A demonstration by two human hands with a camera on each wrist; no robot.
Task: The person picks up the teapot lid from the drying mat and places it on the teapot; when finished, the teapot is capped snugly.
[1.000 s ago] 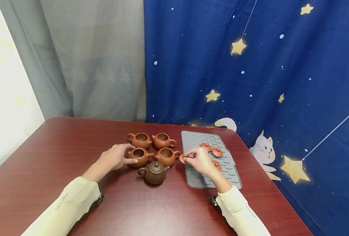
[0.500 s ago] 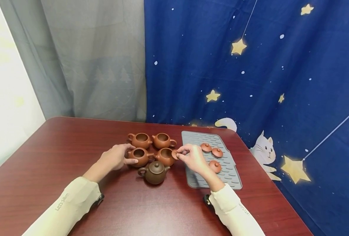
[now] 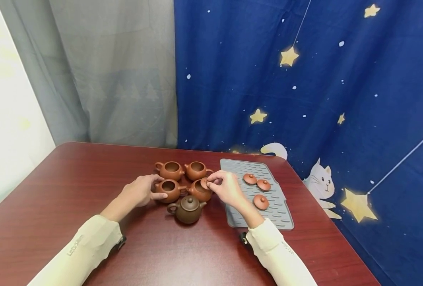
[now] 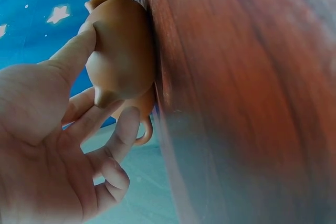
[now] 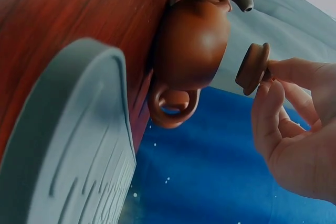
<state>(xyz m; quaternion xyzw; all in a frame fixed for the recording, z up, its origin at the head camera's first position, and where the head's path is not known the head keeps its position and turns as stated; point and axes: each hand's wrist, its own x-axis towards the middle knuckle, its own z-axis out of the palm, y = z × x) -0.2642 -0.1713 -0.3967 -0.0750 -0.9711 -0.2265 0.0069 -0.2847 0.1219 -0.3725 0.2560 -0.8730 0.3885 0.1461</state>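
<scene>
My left hand holds the front-left reddish-brown teapot, which has no lid on and stands on the table. Its thumb presses one side while fingers reach round the far side. Between thumb and fingers, my right hand pinches a small reddish-brown lid by its knob. In the right wrist view the lid is tilted, apart from and above the mouth of the front-right lidless teapot. A dark brown teapot with its lid on stands in front of these two.
Behind are two more lidless teapots, one on the left and one on the right. To the right lies a grey ridged mat bearing three lids, one of them nearest me. A starry blue curtain hangs behind the table.
My right hand has carried the lid leftward from the mat's edge to over the front-right teapot. My left hand has stayed on its teapot.
</scene>
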